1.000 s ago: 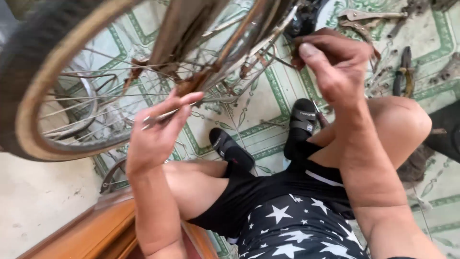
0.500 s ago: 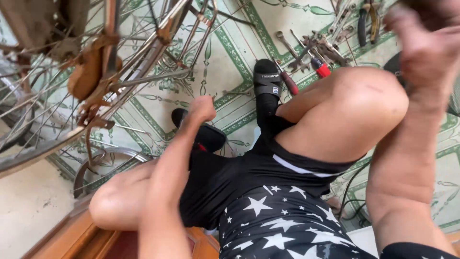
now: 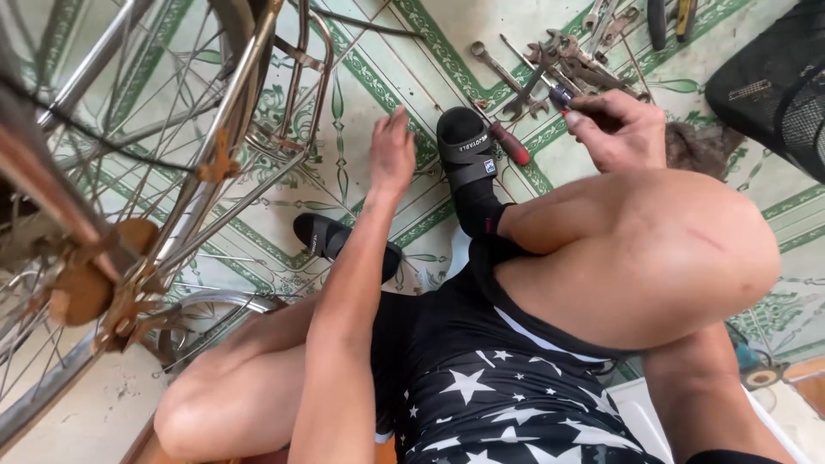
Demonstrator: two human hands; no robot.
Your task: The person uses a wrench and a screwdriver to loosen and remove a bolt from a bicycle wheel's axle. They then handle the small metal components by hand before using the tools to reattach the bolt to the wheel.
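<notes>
My left hand [image 3: 391,155] is stretched out over the patterned tile floor, fingers loosely apart, holding nothing, close to the rusty bicycle frame [image 3: 258,129]. My right hand [image 3: 614,129] is past my raised right knee, its fingers closed around the metal shaft of a red-handled screwdriver [image 3: 514,146] that lies across my black sandal [image 3: 468,150]. Just beyond that hand is a pile of spanners and wrenches [image 3: 559,60]. A rusted bicycle wheel with spokes [image 3: 94,258] fills the left side.
My other black sandal [image 3: 322,236] rests on the floor. Pliers [image 3: 670,17] lie at the top. A black mesh basket [image 3: 773,86] sits at top right. A wooden edge [image 3: 142,438] shows at bottom left.
The view swung from the wheel down to the floor. My left hand left the spokes and moved out over the tiles. My right hand came down from the wheel to the tools and closed on the screwdriver.
</notes>
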